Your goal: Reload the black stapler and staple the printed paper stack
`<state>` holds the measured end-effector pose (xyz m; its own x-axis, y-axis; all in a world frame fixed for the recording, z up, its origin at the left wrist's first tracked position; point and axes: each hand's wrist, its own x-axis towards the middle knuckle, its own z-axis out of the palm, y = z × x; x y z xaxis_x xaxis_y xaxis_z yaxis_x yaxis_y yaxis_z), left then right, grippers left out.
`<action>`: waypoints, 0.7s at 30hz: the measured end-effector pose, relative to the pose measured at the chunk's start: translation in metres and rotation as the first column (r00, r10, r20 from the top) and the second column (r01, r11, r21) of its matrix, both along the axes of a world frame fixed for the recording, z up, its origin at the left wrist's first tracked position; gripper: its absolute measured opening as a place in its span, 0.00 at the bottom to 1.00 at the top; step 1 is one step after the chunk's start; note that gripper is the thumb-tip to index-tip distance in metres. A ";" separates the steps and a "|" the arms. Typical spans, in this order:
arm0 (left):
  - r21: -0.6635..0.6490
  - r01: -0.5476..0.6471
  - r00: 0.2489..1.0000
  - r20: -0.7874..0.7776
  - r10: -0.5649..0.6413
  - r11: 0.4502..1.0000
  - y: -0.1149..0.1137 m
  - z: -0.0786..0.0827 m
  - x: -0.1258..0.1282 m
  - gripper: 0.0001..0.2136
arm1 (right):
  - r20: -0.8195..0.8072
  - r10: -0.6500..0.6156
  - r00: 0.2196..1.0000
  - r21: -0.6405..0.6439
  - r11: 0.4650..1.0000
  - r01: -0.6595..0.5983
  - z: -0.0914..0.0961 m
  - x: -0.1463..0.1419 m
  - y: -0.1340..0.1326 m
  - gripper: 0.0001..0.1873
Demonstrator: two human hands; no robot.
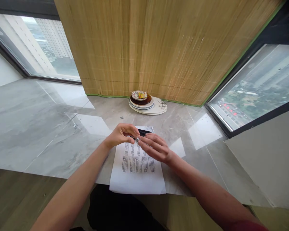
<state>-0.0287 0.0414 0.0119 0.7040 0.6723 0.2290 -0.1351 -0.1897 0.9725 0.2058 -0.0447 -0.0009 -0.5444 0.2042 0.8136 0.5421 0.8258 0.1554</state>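
A printed sheet of paper (137,170) lies on the grey marble sill, its near edge hanging over the front. Both hands meet above the top of the sheet. My left hand (121,134) has its fingers curled and pinched on the end of a black pen (143,131). My right hand (155,147) also pinches the same pen from the right, its fingertips touching the left hand's. Most of the pen is hidden by the fingers.
A stack of plates (146,104) with a small brown dish on top stands at the back against a bamboo blind (159,48). Windows (252,86) flank the blind on both sides. The marble sill (38,128) spreads wide to the left; wooden floor lies below.
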 end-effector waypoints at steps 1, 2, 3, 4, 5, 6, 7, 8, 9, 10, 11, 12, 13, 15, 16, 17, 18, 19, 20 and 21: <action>0.006 -0.063 0.997 0.048 0.063 0.998 0.003 -0.001 0.000 0.27 | -0.039 -0.011 0.999 -0.011 1.000 0.011 -0.002 0.002 0.004 0.24; 0.013 -0.170 0.980 0.104 0.168 0.985 0.007 -0.002 -0.002 0.28 | -0.094 -0.040 0.995 -0.030 0.999 0.037 -0.003 0.005 0.009 0.23; 0.022 -0.315 0.939 0.152 0.308 0.949 0.012 -0.004 -0.004 0.27 | -0.156 -0.085 0.984 -0.062 0.995 0.076 -0.005 0.009 0.016 0.20; 0.039 -0.475 0.869 0.176 0.462 0.879 0.019 -0.007 -0.008 0.25 | -0.214 -0.144 0.966 -0.108 0.987 0.123 -0.008 0.014 0.023 0.17; 0.085 -0.631 0.772 0.168 0.613 0.771 0.027 -0.010 -0.012 0.21 | -0.263 -0.215 0.941 -0.167 0.970 0.175 -0.010 0.021 0.032 0.12; 0.171 -0.735 0.677 0.122 0.726 0.657 0.035 -0.015 -0.017 0.17 | -0.300 -0.297 0.907 -0.240 0.943 0.230 -0.013 0.029 0.040 0.09; 0.296 -0.748 0.631 0.039 0.775 0.594 0.043 -0.020 -0.021 0.13 | -0.319 -0.383 0.867 -0.323 0.904 0.281 -0.017 0.039 0.048 0.08; 0.423 -0.716 0.602 -0.030 0.798 0.556 0.050 -0.026 -0.026 0.10 | -0.320 -0.475 0.820 -0.415 0.848 0.330 -0.020 0.049 0.055 0.08; 0.535 -0.647 0.594 -0.094 0.799 0.543 0.056 -0.032 -0.029 0.09 | -0.297 -0.565 0.770 -0.510 0.775 0.373 -0.024 0.059 0.061 0.08; 0.613 -0.582 0.576 -0.153 0.803 0.535 0.061 -0.039 -0.032 0.10 | -0.249 -0.643 0.725 -0.599 0.690 0.406 -0.027 0.068 0.065 0.08; 0.664 -0.528 0.550 -0.208 0.809 0.529 0.064 -0.045 -0.033 0.13 | -0.191 -0.702 0.686 -0.672 0.603 0.430 -0.031 0.077 0.068 0.08; 0.703 -0.460 0.533 -0.269 0.802 0.542 0.066 -0.050 -0.033 0.15 | -0.128 -0.738 0.662 -0.724 0.526 0.447 -0.034 0.083 0.070 0.09; 0.731 -0.405 0.510 -0.319 0.799 0.550 0.066 -0.054 -0.032 0.16 | -0.077 -0.756 0.650 -0.751 0.472 0.461 -0.037 0.088 0.072 0.09; 0.763 -0.325 0.464 -0.386 0.797 0.558 0.066 -0.059 -0.030 0.17 | -0.036 -0.763 0.646 -0.751 0.447 0.486 -0.043 0.094 0.074 0.11; 0.773 -0.307 0.447 -0.399 0.801 0.556 0.065 -0.059 -0.028 0.16 | -0.039 -0.758 0.652 -0.733 0.465 0.497 -0.046 0.096 0.076 0.11; 0.778 -0.300 0.437 -0.402 0.804 0.552 0.064 -0.059 -0.027 0.15 | -0.051 -0.751 0.658 -0.710 0.490 0.505 -0.049 0.097 0.077 0.12; 0.778 -0.300 0.439 -0.401 0.804 0.552 0.064 -0.058 -0.027 0.14 | -0.063 -0.743 0.666 -0.691 0.515 0.508 -0.051 0.098 0.079 0.12; 0.777 -0.301 0.448 -0.397 0.801 0.553 0.064 -0.057 -0.026 0.12 | -0.074 -0.735 0.674 -0.678 0.533 0.507 -0.052 0.099 0.081 0.12; 0.775 -0.303 0.462 -0.390 0.797 0.554 0.063 -0.056 -0.027 0.11 | -0.079 -0.728 0.681 -0.672 0.544 0.503 -0.053 0.099 0.082 0.12; 0.775 -0.306 0.474 -0.380 0.794 0.554 0.063 -0.055 -0.027 0.10 | -0.080 -0.725 0.684 -0.669 0.548 0.502 -0.052 0.098 0.082 0.12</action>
